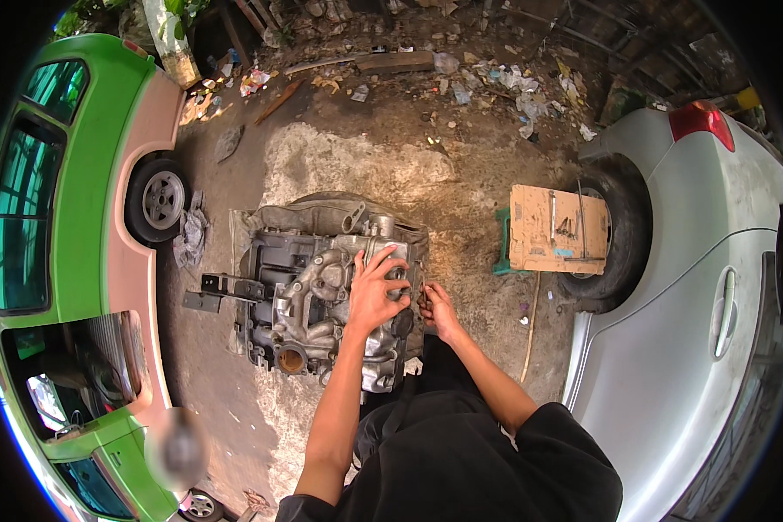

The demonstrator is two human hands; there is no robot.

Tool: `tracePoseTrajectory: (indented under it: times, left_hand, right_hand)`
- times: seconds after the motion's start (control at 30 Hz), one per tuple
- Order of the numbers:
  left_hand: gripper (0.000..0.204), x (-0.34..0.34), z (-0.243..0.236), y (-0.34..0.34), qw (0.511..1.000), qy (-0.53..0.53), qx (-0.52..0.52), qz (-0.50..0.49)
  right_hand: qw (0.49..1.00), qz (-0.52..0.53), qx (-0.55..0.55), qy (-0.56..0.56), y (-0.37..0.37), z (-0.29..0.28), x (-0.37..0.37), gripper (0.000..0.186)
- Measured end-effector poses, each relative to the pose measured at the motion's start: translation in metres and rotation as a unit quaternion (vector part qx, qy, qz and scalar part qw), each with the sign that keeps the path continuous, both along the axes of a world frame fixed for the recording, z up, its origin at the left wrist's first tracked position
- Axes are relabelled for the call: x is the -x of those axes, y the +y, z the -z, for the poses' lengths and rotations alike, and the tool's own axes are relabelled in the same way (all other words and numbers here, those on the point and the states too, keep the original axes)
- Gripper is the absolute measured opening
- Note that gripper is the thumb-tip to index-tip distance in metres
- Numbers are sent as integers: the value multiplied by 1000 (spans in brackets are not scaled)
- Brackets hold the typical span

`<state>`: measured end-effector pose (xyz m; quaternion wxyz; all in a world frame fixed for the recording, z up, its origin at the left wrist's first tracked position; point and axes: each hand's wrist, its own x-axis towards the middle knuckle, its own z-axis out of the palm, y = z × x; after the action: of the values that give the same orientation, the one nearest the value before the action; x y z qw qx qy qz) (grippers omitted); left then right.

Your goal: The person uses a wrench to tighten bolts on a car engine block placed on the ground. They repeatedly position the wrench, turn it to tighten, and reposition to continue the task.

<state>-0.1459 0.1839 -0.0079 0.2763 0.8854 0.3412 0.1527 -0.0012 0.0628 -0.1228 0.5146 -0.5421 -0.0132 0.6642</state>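
A grey metal engine point(313, 304) with a curved intake manifold point(319, 271) sits low on the ground in front of me. My left hand point(378, 292) rests on its right part, fingers spread and curved around a round opening at the end of the block. Close by, at the engine's right side, my right hand point(438, 311) is closed in a pinch. Something small and thin seems to be between its fingertips, but I cannot make out what. A dark metal bracket point(222, 289) sticks out from the engine's left side.
A green and pink van point(130, 174) stands to the left, a silver car point(670, 348) to the right. Beside the car's wheel, cardboard point(531, 235) bearing several tools lies on a green stool point(502, 241). Litter point(522, 87) and a plank point(396, 62) lie at the back.
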Motion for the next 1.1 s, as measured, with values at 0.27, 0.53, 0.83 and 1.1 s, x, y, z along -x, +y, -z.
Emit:
tracePoseTrajectory:
  times: [0.27, 0.53, 0.83, 1.1]
  left_hand:
    - [18, 0, 0, 0, 1000, -5, 8, -2]
    - [19, 0, 2, 0, 1000, 0, 8, -3]
    - [17, 1, 0, 0, 1000, -8, 8, -1]
    - [20, -1, 4, 1, 1000, -18, -5, -4]
  right_hand:
    - [999, -3, 13, 34, 10, -6, 5, 15]
    - [999, -19, 21, 28, 17, -7, 5, 17]
    - [954, -240, -98, -152, 41, 35, -48, 22]
    - [479, -487, -236, -691, 124, -58, -126, 26]
